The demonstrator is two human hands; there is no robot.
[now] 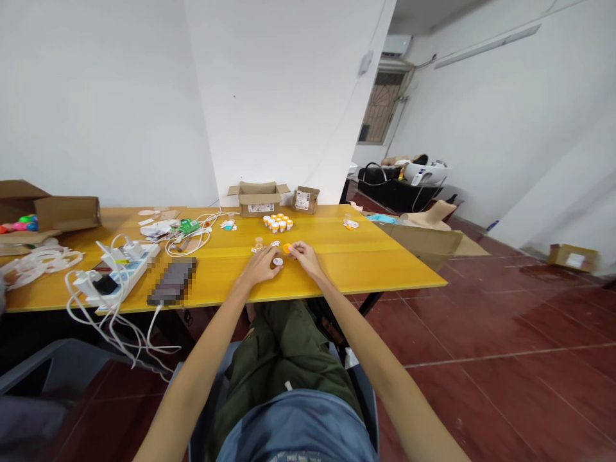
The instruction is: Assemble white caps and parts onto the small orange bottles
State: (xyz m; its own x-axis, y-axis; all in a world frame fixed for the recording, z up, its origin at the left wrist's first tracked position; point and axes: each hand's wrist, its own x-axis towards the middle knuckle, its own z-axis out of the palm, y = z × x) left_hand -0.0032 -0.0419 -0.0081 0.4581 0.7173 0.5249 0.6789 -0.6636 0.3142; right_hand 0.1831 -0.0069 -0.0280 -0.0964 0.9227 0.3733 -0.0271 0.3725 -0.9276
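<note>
My left hand (261,265) rests low over the yellow table, its fingers and thumb curved round a small white round piece (278,262). Between the fingertips of my right hand (305,257) is a small orange cap (287,248), pinched close to the left hand. Just beyond the left fingers stands a small clear cup (258,242), beside some little white pieces (274,244). Farther back, several small white jars with orange tops (278,222) stand in a cluster. The undersides of both hands are hidden.
An open cardboard box (260,199) and a smaller box (305,199) stand by the wall. Left are a power strip (126,273) with tangled cables, a phone (172,281) and a green packet (187,226). Small loose parts (351,225) lie at the right.
</note>
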